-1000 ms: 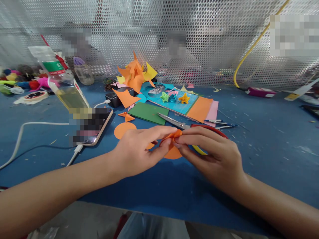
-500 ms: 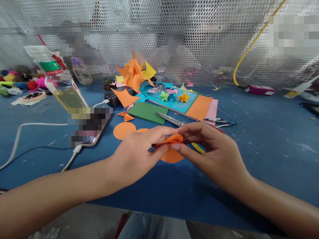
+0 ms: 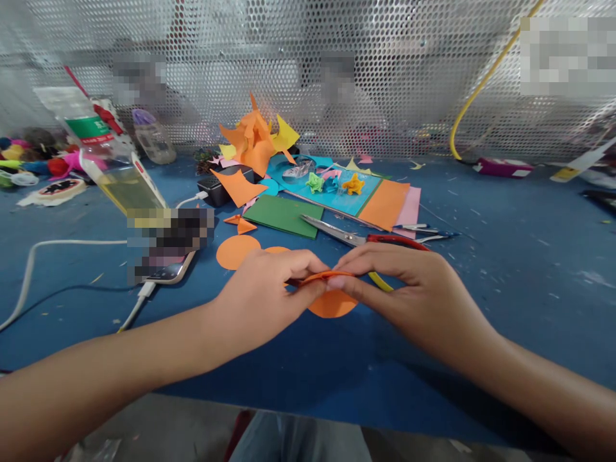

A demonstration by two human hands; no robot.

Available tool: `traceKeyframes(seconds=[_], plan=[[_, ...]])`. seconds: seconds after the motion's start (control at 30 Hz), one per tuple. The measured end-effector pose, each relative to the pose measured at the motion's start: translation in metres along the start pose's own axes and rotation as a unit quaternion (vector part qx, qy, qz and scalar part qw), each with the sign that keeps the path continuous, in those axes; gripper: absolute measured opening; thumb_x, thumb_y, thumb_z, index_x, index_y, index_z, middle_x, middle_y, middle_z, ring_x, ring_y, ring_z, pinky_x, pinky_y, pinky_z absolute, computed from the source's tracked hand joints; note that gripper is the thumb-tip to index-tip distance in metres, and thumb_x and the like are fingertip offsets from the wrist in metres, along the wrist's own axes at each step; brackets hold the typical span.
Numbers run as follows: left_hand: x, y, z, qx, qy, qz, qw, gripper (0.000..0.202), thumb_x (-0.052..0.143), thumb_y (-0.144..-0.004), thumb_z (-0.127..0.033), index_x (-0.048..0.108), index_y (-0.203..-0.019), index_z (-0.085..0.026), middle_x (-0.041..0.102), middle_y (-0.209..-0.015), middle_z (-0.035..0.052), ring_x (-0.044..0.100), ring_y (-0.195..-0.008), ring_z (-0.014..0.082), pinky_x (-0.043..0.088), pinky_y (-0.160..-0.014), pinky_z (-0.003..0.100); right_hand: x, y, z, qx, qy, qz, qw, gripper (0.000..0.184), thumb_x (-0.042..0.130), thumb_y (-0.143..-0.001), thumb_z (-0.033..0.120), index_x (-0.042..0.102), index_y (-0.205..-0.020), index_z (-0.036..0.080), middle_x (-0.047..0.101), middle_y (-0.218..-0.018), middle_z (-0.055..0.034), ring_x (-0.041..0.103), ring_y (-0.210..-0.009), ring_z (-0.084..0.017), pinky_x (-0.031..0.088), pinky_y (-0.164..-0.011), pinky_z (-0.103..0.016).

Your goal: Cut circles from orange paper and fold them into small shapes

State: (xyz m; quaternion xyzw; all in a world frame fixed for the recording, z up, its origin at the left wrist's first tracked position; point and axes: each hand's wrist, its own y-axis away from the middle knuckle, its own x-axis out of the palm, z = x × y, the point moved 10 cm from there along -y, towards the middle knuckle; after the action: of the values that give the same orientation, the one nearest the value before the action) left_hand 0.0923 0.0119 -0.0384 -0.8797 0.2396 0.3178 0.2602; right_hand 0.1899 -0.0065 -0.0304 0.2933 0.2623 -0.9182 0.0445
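Note:
My left hand [image 3: 262, 298] and my right hand [image 3: 409, 289] meet over the blue table [image 3: 505, 256], both pinching a folded orange paper piece [image 3: 321, 276] held edge-on between the fingertips. Just below it an orange paper circle [image 3: 332, 303] lies flat on the table. Two more orange circles [image 3: 237, 251] lie to the left, one partly hidden by my left hand. Red-handled scissors [image 3: 356, 237] rest just beyond my right hand.
A phone [image 3: 166, 247] on a white cable leans against a bottle [image 3: 103, 154] at the left. Green, blue, orange and pink paper sheets [image 3: 337, 202] with small folded paper stars and a heap of orange scraps [image 3: 253, 144] lie behind. A perforated metal screen closes the back.
The orange piece has been pressed flatter between both hands, from a bunched fold to a thin edge-on shape. Both hands lowered slightly toward the table.

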Motion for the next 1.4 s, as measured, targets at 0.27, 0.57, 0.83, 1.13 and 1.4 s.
traceKeyframes(seconds=[0.27,0.57,0.83,1.13,1.4], plan=[[0.012,0.000,0.007,0.004,-0.093,0.059,0.994,0.019,0.057,-0.079,-0.022,0.063,-0.063,-0.018,0.055,-0.051,-0.0045,0.046,-0.047,0.0077,0.029,-0.043,0.019,0.006,0.003,0.001,-0.024,0.060,0.035,0.997,0.009,0.064,-0.079,0.022,0.069,-0.071,0.023,0.069,-0.075,0.0027,0.062,-0.070,-0.012,0.049,-0.063,-0.023],[0.008,0.004,-0.005,0.065,-0.116,0.027,0.991,0.031,0.054,-0.082,-0.024,0.065,-0.053,-0.017,0.051,-0.041,-0.0025,0.042,-0.040,0.0082,0.024,-0.040,0.022,0.009,0.004,-0.002,0.017,-0.038,0.023,0.999,0.009,0.059,-0.083,0.027,0.068,-0.081,0.023,0.069,-0.081,0.0002,0.063,-0.074,-0.013,0.050,-0.064,-0.021],[-0.033,0.003,-0.012,0.121,0.127,-0.122,0.977,0.024,0.061,-0.079,-0.014,0.072,-0.092,-0.031,0.053,-0.073,-0.0002,0.050,-0.066,0.0090,0.043,-0.051,0.017,0.017,-0.002,-0.020,0.087,-0.205,0.033,0.974,0.012,0.061,-0.079,0.028,0.070,-0.082,0.021,0.069,-0.072,0.0013,0.063,-0.064,-0.011,0.052,-0.057,-0.018],[-0.023,0.001,-0.015,0.120,0.141,-0.066,0.980,0.029,0.062,-0.078,-0.013,0.069,-0.101,-0.030,0.057,-0.073,0.0003,0.054,-0.065,0.0092,0.047,-0.055,0.019,0.016,0.000,-0.014,0.090,-0.300,0.019,0.950,0.008,0.067,-0.074,0.017,0.072,-0.073,0.023,0.070,-0.067,0.0039,0.063,-0.060,-0.007,0.051,-0.056,-0.011],[-0.020,-0.003,-0.004,0.063,0.147,-0.058,0.985,0.014,0.059,-0.081,-0.026,0.072,-0.082,-0.021,0.063,-0.072,0.0029,0.060,-0.068,0.0125,0.051,-0.056,0.020,0.007,0.000,-0.018,0.092,-0.283,-0.011,0.955,0.003,0.069,-0.072,0.023,0.070,-0.073,0.020,0.071,-0.069,0.0013,0.066,-0.060,-0.012,0.056,-0.056,-0.019]])
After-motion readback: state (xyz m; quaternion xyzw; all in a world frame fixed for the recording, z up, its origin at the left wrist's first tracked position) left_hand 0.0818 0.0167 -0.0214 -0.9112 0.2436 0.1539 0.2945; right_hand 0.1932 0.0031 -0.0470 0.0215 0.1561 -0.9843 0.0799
